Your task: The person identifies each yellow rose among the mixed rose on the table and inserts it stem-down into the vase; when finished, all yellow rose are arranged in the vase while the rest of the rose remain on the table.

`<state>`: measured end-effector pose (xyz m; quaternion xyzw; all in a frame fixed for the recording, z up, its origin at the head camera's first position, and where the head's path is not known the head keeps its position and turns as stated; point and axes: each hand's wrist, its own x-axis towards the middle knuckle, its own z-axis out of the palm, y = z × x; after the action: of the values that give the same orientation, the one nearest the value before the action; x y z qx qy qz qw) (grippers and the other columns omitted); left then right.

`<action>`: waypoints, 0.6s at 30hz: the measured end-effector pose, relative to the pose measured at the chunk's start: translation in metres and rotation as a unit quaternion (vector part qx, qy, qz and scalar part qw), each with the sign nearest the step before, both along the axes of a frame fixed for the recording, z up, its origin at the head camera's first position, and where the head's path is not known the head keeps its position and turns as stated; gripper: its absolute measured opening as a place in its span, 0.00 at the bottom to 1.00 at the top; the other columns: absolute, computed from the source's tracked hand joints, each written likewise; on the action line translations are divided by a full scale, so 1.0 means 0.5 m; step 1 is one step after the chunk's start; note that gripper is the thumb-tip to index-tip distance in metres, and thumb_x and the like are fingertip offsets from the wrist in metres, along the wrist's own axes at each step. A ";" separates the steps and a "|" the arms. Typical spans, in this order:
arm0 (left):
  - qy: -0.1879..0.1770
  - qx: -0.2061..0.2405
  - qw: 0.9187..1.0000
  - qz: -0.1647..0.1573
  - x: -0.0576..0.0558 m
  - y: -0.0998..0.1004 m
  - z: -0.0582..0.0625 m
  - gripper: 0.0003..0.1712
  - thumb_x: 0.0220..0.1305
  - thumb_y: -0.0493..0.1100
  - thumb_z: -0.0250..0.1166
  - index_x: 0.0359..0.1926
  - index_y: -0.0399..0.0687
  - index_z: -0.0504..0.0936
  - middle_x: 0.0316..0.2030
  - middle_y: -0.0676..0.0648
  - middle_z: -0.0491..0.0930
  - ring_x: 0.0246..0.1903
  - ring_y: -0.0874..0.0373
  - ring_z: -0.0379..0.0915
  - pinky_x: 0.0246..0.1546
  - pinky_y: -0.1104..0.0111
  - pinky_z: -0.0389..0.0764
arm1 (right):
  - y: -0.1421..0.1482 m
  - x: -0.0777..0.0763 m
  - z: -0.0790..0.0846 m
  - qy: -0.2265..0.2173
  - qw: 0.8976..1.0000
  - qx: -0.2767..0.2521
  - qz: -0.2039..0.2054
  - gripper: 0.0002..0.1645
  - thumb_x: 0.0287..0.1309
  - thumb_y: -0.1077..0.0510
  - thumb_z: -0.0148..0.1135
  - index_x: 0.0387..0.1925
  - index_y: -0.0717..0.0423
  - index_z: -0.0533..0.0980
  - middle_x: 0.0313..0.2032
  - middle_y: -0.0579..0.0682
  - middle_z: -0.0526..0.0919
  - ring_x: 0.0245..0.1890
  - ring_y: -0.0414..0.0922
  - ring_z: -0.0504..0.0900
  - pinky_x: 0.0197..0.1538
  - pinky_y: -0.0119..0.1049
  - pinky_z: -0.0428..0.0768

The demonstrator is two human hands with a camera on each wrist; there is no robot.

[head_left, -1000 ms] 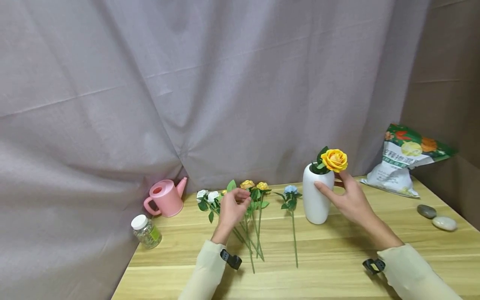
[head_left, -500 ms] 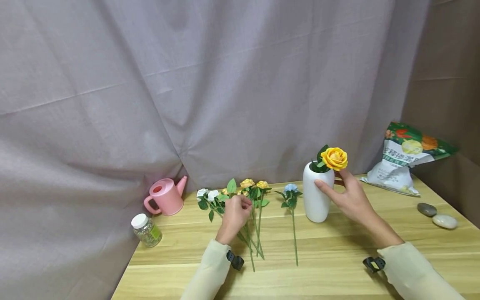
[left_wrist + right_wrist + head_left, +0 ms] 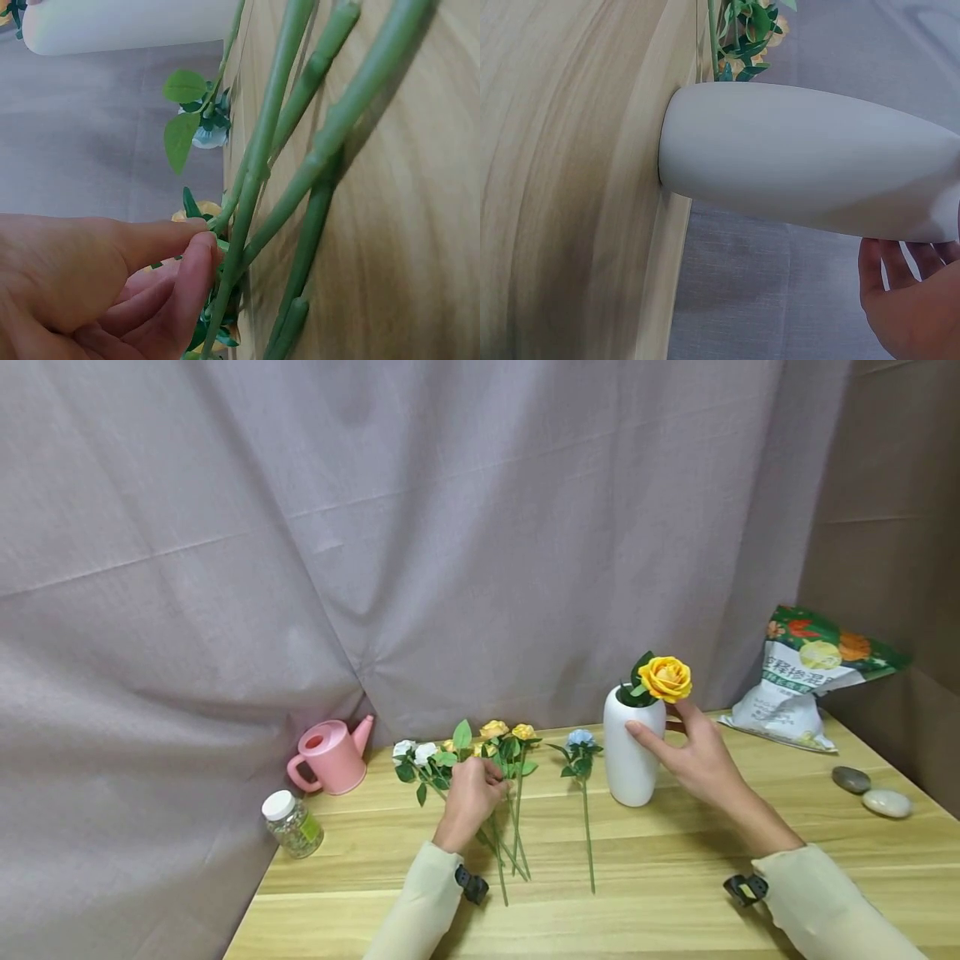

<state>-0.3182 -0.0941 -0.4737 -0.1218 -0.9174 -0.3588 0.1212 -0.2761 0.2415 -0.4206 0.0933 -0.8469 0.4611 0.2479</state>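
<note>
My left hand (image 3: 470, 797) is over a loose bunch of artificial roses lying on the table. In the left wrist view, its thumb and forefinger pinch a green rose stem (image 3: 223, 213); I cannot tell which bloom belongs to it. White roses (image 3: 425, 753) lie left of the hand and yellow roses (image 3: 494, 729) beyond it. My right hand (image 3: 701, 758) holds the upper part of a white vase (image 3: 630, 768), thumb in front and fingers partly hidden behind. A large yellow rose (image 3: 666, 679) stands in the vase, leaning right. The vase is upright on the table.
A blue flower (image 3: 581, 739) lies between the bunch and the vase. At left are a pink watering can (image 3: 335, 760) and a white-lidded jar (image 3: 294, 827). A printed bag (image 3: 795, 693), a dark stone (image 3: 852, 779) and a pale stone (image 3: 888, 802) are at right.
My left hand has moved slightly down and right into the stems, its fingers closing to a pinch. The right hand keeps its hold on the vase.
</note>
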 end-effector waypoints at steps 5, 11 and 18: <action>-0.031 0.023 0.999 -0.006 0.002 0.002 -0.003 0.11 0.57 0.43 0.76 0.35 0.39 0.88 0.20 0.51 0.86 0.14 0.69 0.78 0.18 0.75 0.79 | 0.002 0.001 0.000 -0.003 1.000 0.001 0.002 0.41 0.61 0.45 0.69 0.72 0.45 0.64 0.63 0.56 0.75 0.58 0.54 0.77 0.49 0.17 0.71; -0.044 0.036 0.998 -0.006 0.004 0.003 -0.008 0.09 0.57 0.43 0.76 0.32 0.41 0.88 0.18 0.53 0.85 0.14 0.67 0.79 0.17 0.74 0.79 | 0.001 0.001 0.000 -0.001 1.000 0.004 -0.001 0.40 0.62 0.44 0.68 0.71 0.45 0.64 0.63 0.55 0.75 0.58 0.54 0.78 0.50 0.20 0.73; -0.055 0.052 0.997 -0.009 -0.001 0.004 -0.009 0.08 0.57 0.42 0.76 0.31 0.42 0.88 0.18 0.53 0.85 0.14 0.67 0.79 0.17 0.75 0.80 | -0.001 0.003 0.000 -0.002 1.000 0.007 -0.005 0.40 0.62 0.43 0.68 0.71 0.45 0.63 0.63 0.54 0.76 0.57 0.53 0.78 0.54 0.38 0.78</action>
<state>-0.3185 -0.0923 -0.4784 -0.1039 -0.9018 -0.4129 0.0734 -0.2745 0.2409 -0.4205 0.0902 -0.8510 0.4542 0.2477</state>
